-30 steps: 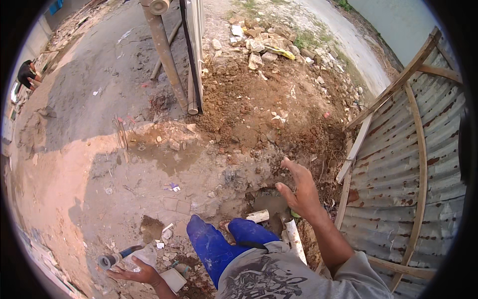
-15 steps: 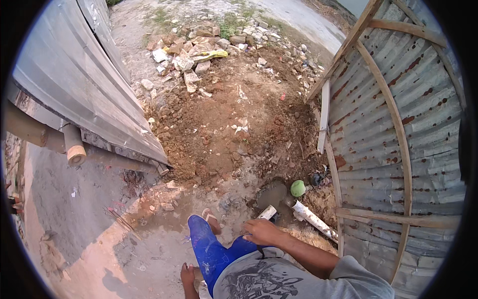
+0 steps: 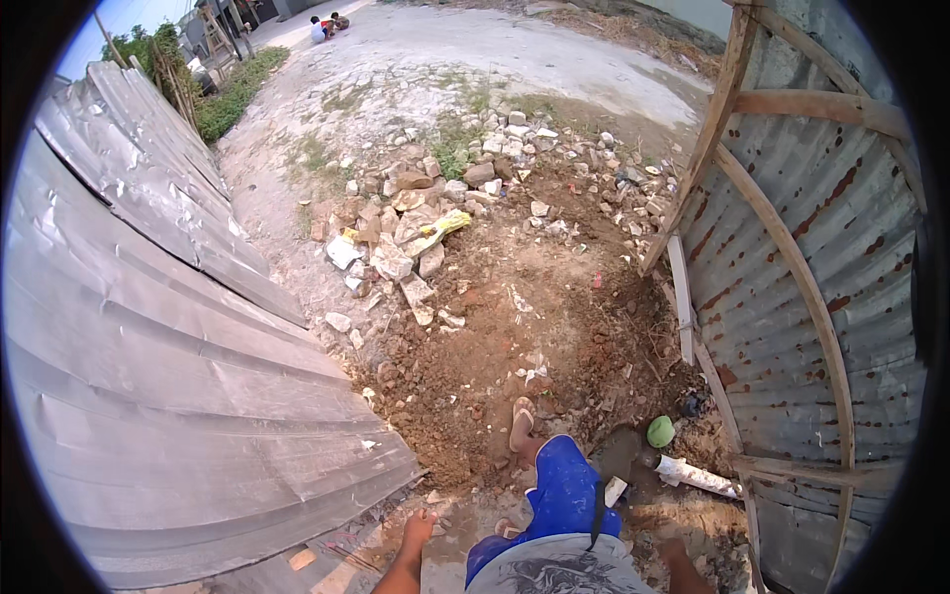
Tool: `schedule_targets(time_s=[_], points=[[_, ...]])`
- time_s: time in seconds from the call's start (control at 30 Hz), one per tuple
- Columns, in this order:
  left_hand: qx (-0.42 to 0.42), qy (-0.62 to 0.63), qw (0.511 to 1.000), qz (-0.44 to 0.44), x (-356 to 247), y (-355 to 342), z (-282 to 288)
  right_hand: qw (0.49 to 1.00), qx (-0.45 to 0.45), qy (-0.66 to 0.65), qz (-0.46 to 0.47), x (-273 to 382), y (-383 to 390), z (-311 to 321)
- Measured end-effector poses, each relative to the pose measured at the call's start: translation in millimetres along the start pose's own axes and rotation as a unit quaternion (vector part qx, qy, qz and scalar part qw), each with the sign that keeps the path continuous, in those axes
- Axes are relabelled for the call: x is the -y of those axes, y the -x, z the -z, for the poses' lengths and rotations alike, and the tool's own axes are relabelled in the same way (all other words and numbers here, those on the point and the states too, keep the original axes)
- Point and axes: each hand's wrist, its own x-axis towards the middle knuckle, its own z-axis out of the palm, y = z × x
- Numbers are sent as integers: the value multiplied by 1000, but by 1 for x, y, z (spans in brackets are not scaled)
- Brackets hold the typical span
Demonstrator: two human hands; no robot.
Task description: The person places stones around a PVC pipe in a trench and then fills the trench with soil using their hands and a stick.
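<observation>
My left hand (image 3: 418, 527) is low near the bottom edge, fingers apart, resting on the dirt beside the lower edge of a large grey corrugated metal sheet (image 3: 178, 396). It holds nothing. My right hand (image 3: 674, 549) is only partly visible at the bottom right, down on the ground; its fingers are hidden. A short white pipe (image 3: 695, 475) and a round green object (image 3: 660, 432) lie just beyond it by a small wet hole. My blue-trousered leg (image 3: 564, 485) stretches forward, with a sandalled foot (image 3: 521, 424) on loose earth.
A rusty corrugated fence on a wooden frame (image 3: 792, 297) stands at the right. A heap of broken bricks and stones (image 3: 416, 228) lies ahead, with a concrete road behind. Two people (image 3: 327, 25) sit far off at the top.
The view has swung upward and left, bringing the road and rubble into sight. My right hand dropped from beside the white pipe to the bottom right. My left hand spread out on the ground.
</observation>
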Motion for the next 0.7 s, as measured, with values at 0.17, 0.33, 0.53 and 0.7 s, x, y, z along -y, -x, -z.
schedule_targets(time_s=[0.17,0.33,0.53,0.7], points=[[-35,41,997,56,-164,-110,51,962,125,-186,-156,97,-72,59],[40,221,974,29,-366,-175,61,923,1,-367,-111,172,-197,161],[87,128,977,-149,-495,-210,88,858,-115,-495,70,309,-262,460],[211,110,970,-53,-491,-305,110,704,-123,-699,4,313,-332,504]])
